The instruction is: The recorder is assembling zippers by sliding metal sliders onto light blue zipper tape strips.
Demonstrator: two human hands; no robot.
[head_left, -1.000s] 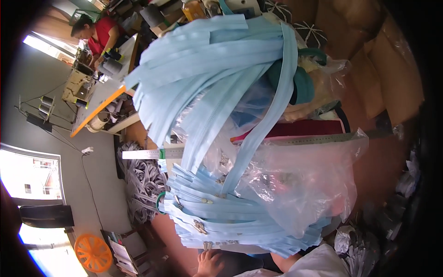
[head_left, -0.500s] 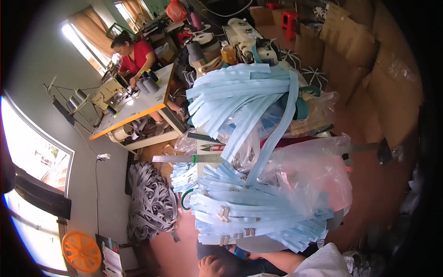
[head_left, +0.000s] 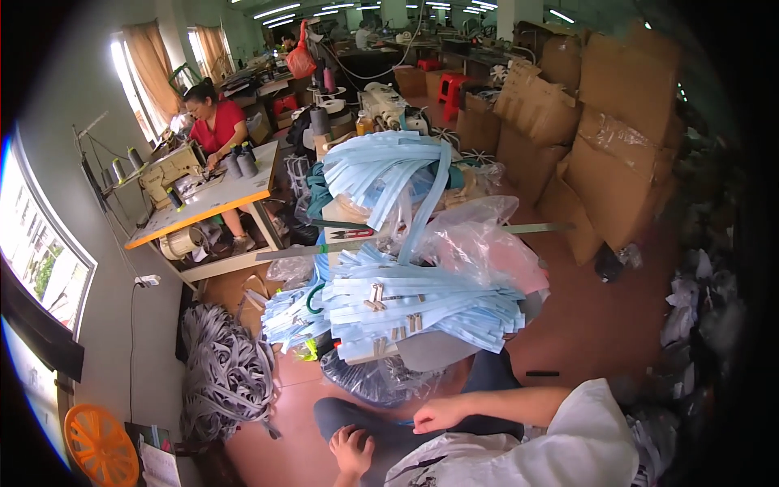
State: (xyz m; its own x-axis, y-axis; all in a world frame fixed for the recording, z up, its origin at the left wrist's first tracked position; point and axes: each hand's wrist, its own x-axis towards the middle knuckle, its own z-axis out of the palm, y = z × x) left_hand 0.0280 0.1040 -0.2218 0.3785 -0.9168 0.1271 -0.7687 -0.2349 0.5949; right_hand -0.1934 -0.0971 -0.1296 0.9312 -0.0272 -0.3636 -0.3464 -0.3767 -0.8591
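Note:
I sit in dark trousers with both hands on my lap. My left hand [head_left: 353,450] rests on my knee with its fingers apart and holds nothing. My right hand [head_left: 442,415] comes from a white sleeve and lies on my thigh with its fingers curled; I can make out nothing held in it. In front of my knees a low table carries a pile of light blue fabric strips [head_left: 454,312], some pinned with wooden clips [head_left: 374,295]. Behind it a second bundle of blue strips [head_left: 381,170] drapes over clear plastic bags [head_left: 479,239].
Red-handled scissors [head_left: 354,234] and a long ruler [head_left: 535,228] lie on the table. A heap of grey straps [head_left: 227,373] and an orange fan [head_left: 101,446] sit on the floor at left. A person in red [head_left: 215,122] works at a sewing table [head_left: 203,207]. Cardboard boxes [head_left: 617,162] stand at right.
The blue strips filled the view close up before; now they sit lower and farther off and more of the workshop shows. My right hand and forearm have come into view on my lap.

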